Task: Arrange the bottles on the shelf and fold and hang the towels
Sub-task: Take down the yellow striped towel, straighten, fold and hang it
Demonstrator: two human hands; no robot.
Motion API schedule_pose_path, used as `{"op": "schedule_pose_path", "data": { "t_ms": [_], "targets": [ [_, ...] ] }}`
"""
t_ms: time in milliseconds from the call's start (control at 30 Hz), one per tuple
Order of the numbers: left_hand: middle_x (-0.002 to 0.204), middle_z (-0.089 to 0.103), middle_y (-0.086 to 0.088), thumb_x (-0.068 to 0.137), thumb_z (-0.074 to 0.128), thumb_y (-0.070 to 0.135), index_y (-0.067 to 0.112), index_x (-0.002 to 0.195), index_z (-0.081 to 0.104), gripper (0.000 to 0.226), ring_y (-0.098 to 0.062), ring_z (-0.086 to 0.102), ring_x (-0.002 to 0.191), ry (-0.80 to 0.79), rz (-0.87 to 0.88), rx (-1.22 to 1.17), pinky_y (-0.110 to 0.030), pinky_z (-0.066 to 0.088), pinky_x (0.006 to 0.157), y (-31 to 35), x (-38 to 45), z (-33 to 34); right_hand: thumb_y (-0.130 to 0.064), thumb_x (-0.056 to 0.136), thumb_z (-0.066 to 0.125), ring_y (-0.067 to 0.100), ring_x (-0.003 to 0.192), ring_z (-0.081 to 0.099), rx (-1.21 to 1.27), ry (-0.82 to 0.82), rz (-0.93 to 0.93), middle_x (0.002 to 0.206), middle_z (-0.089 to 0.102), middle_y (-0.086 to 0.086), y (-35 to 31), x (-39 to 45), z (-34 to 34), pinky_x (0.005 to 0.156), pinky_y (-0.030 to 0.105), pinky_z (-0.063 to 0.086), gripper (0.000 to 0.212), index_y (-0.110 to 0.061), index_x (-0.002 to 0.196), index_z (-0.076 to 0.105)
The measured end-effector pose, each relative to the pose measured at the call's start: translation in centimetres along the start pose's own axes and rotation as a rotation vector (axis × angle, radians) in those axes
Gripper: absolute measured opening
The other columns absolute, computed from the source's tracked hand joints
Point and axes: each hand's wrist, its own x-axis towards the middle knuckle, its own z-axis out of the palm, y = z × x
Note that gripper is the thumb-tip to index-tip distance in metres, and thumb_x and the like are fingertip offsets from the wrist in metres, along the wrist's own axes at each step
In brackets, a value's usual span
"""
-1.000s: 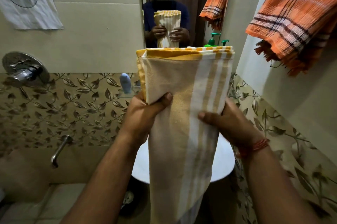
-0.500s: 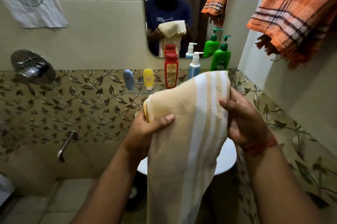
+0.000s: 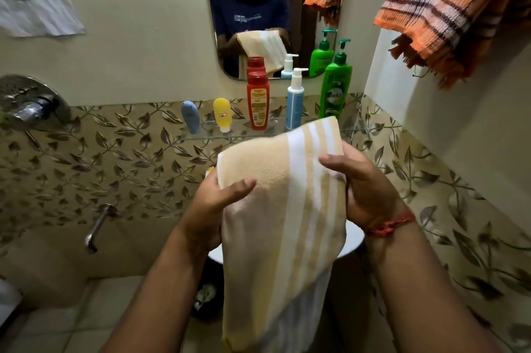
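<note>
A: Start at nine o'clock. What's there?

B: A chrome tap handle (image 3: 27, 107) on the wall, with a spout (image 3: 99, 227) lower down at about eight. Toward the centre, the glass shelf (image 3: 207, 137) carries five bottles in a row: a blue tube (image 3: 190, 117), a yellow tube (image 3: 222, 114), a red bottle (image 3: 258, 101), a blue pump bottle (image 3: 295, 100) and a green pump bottle (image 3: 335, 88) at about one o'clock. They look arranged already.

A: And the hands?

B: The left hand (image 3: 214, 203) grips the left edge of the yellow striped towel (image 3: 283, 209), thumb on the front face. The right hand (image 3: 363, 189) grips the right edge, fingers curled over the cloth. The towel sits dead centre, its top folded over, its tail hanging toward six o'clock.

A: How should the fold go?

B: I'd judge it wants the edges matched and the stripes kept parallel, both grips level, then the crease smoothed before hanging.

A: Hanging where?

B: Probably at two o'clock, beside the orange checked towel (image 3: 457, 10) already draped high on the right wall.
</note>
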Motion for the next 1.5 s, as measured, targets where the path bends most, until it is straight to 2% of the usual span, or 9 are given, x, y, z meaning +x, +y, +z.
{"op": "schedule_pose_path", "data": {
  "t_ms": [100,333,633,800,933,1133,1233,1367,1500],
  "targets": [
    [0.100,0.076,-0.010,0.072,0.073,0.008,0.006,0.120,0.063,0.049,-0.027,0.073,0.093,0.170,0.050,-0.009,-0.036,0.062,0.077,-0.4,1.2,0.6,-0.001,0.077,0.072,0.035,0.123,0.059,-0.072,-0.190,0.064,0.137,0.058,0.020,0.7,-1.3,-1.6,0.096,0.044,0.054,0.077,-0.016,0.145,0.040],
    [0.107,0.076,-0.007,0.078,0.063,0.018,0.009,0.122,0.062,0.045,-0.021,0.072,0.097,0.048,-0.057,0.126,-0.030,0.059,0.076,-0.4,1.5,-0.2,0.006,0.086,0.061,0.024,0.103,0.068,-0.106,0.279,-0.105,0.120,0.067,0.010,0.9,0.5,-1.1,0.080,0.033,0.058,0.055,-0.007,0.138,0.049],
    [0.099,0.077,0.000,0.092,0.069,0.015,0.019,0.113,0.066,0.021,-0.017,0.074,0.092,0.442,0.179,0.277,-0.032,0.059,0.076,-1.8,3.5,0.5,0.015,0.088,0.057,0.023,0.093,0.073,-0.300,0.163,-0.047,0.105,0.074,0.009,1.2,0.6,-1.8,0.074,0.033,0.060,0.081,-0.023,0.153,0.028],
    [0.113,0.074,-0.006,0.089,0.070,0.020,0.014,0.126,0.060,0.039,-0.023,0.071,0.105,0.306,0.092,0.339,-0.041,0.059,0.089,-1.6,3.4,0.0,0.001,0.088,0.060,0.025,0.097,0.072,-0.075,0.208,-0.090,0.113,0.073,0.008,1.4,1.1,-2.0,0.076,0.036,0.061,0.073,-0.022,0.151,0.032],
    [0.114,0.073,-0.006,0.088,0.074,0.017,0.013,0.128,0.059,0.043,-0.023,0.070,0.106,0.401,0.132,0.401,-0.047,0.056,0.096,-1.9,3.8,-0.1,-0.008,0.081,0.075,0.027,0.113,0.067,-0.453,0.133,0.070,0.143,0.050,0.006,1.3,0.8,-2.8,0.091,0.047,0.057,0.080,-0.032,0.148,0.038],
    [0.123,0.061,0.015,0.086,0.073,0.012,0.027,0.151,0.036,0.077,-0.008,0.066,0.112,0.346,0.093,0.340,-0.031,0.053,0.099,-1.2,4.4,0.0,-0.008,0.087,0.070,0.024,0.096,0.070,-0.189,0.376,0.010,0.129,0.061,0.015,1.6,2.1,-2.6,0.080,0.040,0.060,0.049,-0.018,0.132,0.055],
    [0.138,0.053,-0.002,0.080,0.073,-0.008,0.038,0.150,0.036,0.092,-0.020,0.064,0.118,0.168,-0.025,0.368,-0.038,0.054,0.101,-0.9,4.4,-0.9,0.008,0.084,0.066,0.023,0.089,0.070,-0.102,0.365,0.113,0.118,0.064,0.017,0.8,2.4,-2.9,0.067,0.032,0.061,0.054,-0.011,0.133,0.054],
    [0.139,0.054,-0.015,0.079,0.070,-0.016,0.032,0.143,0.050,0.082,-0.016,0.068,0.107,0.236,0.017,0.454,-0.030,0.058,0.087,-0.8,4.9,-1.0,0.016,0.078,0.068,0.030,0.106,0.065,-0.399,0.235,0.172,0.133,0.054,0.015,-0.3,2.2,-2.7,0.078,0.038,0.061,0.073,-0.020,0.139,0.049],
    [0.133,0.063,-0.005,0.085,0.072,-0.006,0.023,0.139,0.055,0.064,-0.015,0.066,0.113,0.365,0.150,0.498,-0.038,0.056,0.098,-0.7,5.9,-0.2,-0.020,0.088,0.072,0.025,0.111,0.062,-1.165,0.381,0.112,0.125,0.061,0.004,-1.5,2.9,-1.4,0.095,0.040,0.053,0.069,-0.027,0.145,0.036]
  ]
}}
